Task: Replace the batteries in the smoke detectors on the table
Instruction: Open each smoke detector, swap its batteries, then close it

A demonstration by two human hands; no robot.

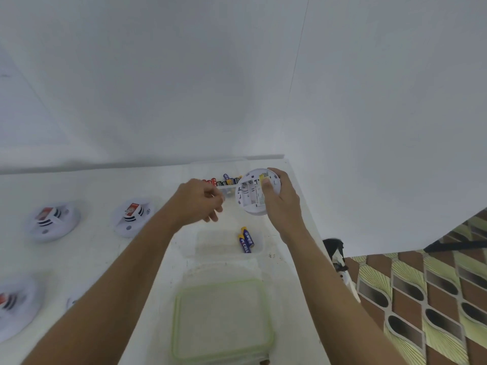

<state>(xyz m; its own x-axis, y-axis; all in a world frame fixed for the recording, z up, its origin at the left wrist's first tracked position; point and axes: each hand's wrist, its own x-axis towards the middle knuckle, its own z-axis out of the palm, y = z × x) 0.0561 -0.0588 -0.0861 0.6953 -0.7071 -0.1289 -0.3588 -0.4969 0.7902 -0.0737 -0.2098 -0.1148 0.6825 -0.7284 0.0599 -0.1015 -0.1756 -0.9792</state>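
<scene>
My right hand [283,200] grips a round white smoke detector [249,192] above the table, its back turned toward me and its battery bay showing. My thumb lies across the bay beside a yellow label. My left hand [201,200] hovers just left of the detector with fingers curled; whether it pinches anything I cannot tell. Behind the detector, a clear tray holds several batteries [224,179]. Two blue batteries [246,241] lie in a clear container [210,245] below my hands.
Three more smoke detectors sit face up on the white table at the left [54,219], [133,216], [15,306]. A green-rimmed clear lid [179,325] lies near me. The table's right edge drops to a patterned floor [421,299]. White walls stand close behind.
</scene>
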